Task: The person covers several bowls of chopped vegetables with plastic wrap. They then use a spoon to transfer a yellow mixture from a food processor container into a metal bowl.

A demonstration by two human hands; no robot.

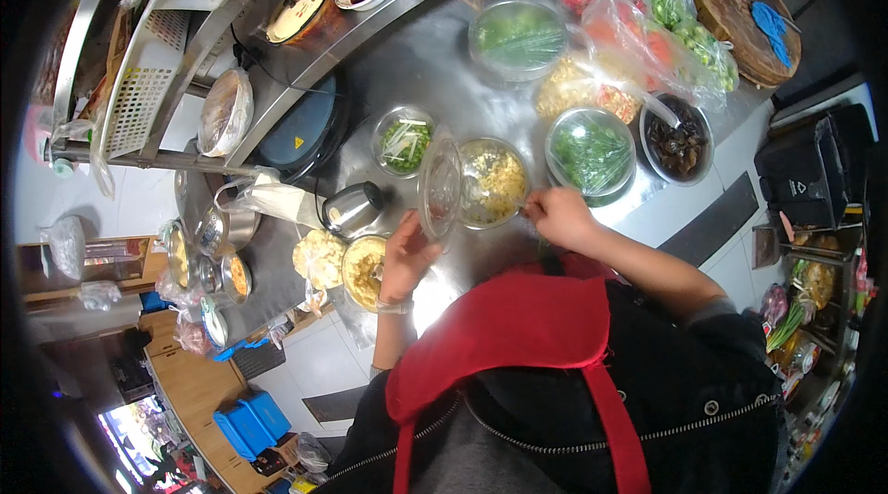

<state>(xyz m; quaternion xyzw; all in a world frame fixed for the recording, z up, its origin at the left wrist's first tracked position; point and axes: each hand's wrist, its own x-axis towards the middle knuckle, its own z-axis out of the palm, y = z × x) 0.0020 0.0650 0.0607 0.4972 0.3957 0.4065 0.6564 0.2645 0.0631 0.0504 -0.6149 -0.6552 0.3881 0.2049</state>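
My left hand (409,254) grips the lower rim of a clear bowl (439,189), which is tilted on its side and looks almost empty. Right beside it stands a steel bowl (475,213) with chopped yellowish pieces, probably minced garlic or ginger (503,178). At that bowl's right rim, my right hand (558,215) is closed around what seems a thin utensil handle, mostly hidden by the fingers. Behind the clear bowl is a bowl of chopped green vegetables with white strips (404,145). Close to my left wrist sits a bowl of yellowish mash or mince (363,272).
To the right stand a film-covered bowl of greens (590,150), a bowl of dark fungus (676,140) and bagged vegetables (659,43). A round wooden chopping board (742,15) lies beyond. An electric kettle (352,208) stands left, below a steel shelf edge (374,29).
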